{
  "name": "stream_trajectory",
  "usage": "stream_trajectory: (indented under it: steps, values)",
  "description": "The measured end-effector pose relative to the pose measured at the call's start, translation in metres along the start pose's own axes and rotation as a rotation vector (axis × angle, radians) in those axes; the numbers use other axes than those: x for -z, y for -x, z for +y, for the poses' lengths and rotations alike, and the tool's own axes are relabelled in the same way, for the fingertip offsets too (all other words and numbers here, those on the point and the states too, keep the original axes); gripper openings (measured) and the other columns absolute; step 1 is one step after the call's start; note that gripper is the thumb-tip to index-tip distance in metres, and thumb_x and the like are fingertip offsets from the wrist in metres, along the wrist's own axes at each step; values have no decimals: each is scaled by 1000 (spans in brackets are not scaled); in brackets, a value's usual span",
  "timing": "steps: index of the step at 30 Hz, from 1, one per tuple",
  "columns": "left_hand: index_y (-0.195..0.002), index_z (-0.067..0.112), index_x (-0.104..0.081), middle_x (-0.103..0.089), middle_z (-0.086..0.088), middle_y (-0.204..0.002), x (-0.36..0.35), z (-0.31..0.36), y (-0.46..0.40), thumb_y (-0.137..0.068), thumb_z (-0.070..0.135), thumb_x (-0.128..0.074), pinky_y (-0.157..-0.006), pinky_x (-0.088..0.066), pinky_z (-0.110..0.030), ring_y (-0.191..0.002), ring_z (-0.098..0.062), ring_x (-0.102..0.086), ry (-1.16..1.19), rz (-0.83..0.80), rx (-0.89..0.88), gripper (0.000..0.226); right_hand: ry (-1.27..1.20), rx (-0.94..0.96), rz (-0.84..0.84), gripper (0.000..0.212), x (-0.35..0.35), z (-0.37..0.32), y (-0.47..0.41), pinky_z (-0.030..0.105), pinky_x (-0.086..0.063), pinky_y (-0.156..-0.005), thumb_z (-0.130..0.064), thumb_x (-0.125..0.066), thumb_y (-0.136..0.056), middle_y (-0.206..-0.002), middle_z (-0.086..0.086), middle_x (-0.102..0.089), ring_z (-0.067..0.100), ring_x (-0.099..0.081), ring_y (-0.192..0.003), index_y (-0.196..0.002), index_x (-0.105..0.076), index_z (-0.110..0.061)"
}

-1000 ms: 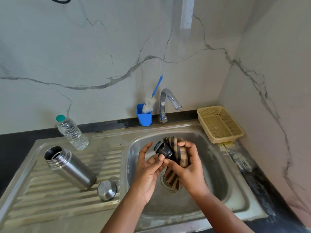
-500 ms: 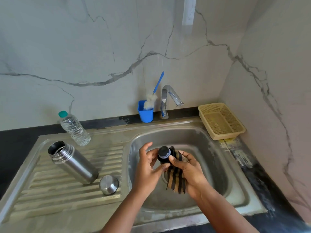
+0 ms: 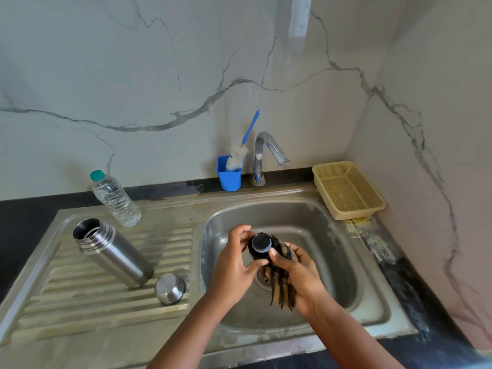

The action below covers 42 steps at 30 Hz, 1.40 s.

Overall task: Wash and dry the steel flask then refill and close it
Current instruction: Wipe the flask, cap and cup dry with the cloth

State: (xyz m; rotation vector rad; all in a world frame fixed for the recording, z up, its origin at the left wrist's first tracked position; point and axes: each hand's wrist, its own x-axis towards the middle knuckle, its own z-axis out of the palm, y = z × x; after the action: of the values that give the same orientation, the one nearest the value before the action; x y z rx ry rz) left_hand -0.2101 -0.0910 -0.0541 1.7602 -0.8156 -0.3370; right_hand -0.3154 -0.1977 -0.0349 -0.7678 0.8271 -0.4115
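I have the small black plastic flask stopper [image 3: 261, 246] over the steel sink basin [image 3: 332, 262], my left hand [image 3: 234, 265] curled round its side, my right hand [image 3: 298, 272] pinching it through the brown-and-black striped cloth [image 3: 282, 286]. It looks light, rigid and probably wet, so I'd grip the ribbed sides. The open cylindrical steel flask [image 3: 111, 251] lies on the ridged drainboard [image 3: 80, 288], its round steel cap [image 3: 170, 288] touching or just beside its base, the clear plastic water bottle [image 3: 114, 198] behind.

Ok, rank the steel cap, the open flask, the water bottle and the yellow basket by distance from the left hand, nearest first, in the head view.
From the left hand:
1. Steel cap, on the drainboard just left of it.
2. Open flask, farther left.
3. Water bottle, back left.
4. Yellow basket, back right corner.
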Motion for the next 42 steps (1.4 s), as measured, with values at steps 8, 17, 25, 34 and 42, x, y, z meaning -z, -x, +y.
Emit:
stream_trajectory:
  steps: [8,17,25,34,42]
  values:
    - [-112,38,-49,-59,5,-114,10,-6,-5,-62,4,-87,-93,-48,-28,-113,-10,-58,179,175,204,72,66,253,162,15,10,-9,-7,52,-55,-83,-10,-69,-89,-102,20,-69,33,-67,-87,-101,-61,-16]
    - [-107,13,-54,-57,5,-114,30,3,-24,-63,-5,-80,-92,-48,-20,-108,-10,-59,-155,-29,-135,55,1116,1372,-410,51,8,-39,-4,35,-49,-94,9,-68,-67,-113,-8,-67,21,-59,-114,-111,-71,-15]
    - [-102,9,-54,-57,8,-114,41,6,-29,-66,-9,-76,-86,-46,-13,-108,-3,-58,-227,-132,-276,45,1341,1345,-396,45,4,-42,-20,37,-50,-91,-2,-63,-72,-112,-3,-66,24,-60,-109,-115,-68,-15]
    - [-99,12,-53,-53,7,-100,36,3,-32,-69,2,-81,-69,-47,-17,-88,-3,-55,-321,-171,-359,42,1627,1654,-527,26,0,-40,-13,35,-50,-78,-12,-61,-86,-110,-6,-69,25,-62,-106,-108,-72,-21]
    - [-99,25,-47,-58,2,-113,38,8,-32,-66,-11,-75,-87,-43,-10,-110,1,-54,-229,-138,-364,57,767,678,-302,39,-10,-49,-16,28,-53,-60,9,-59,-74,-80,-2,-71,13,-63,-64,-97,-71,-19]
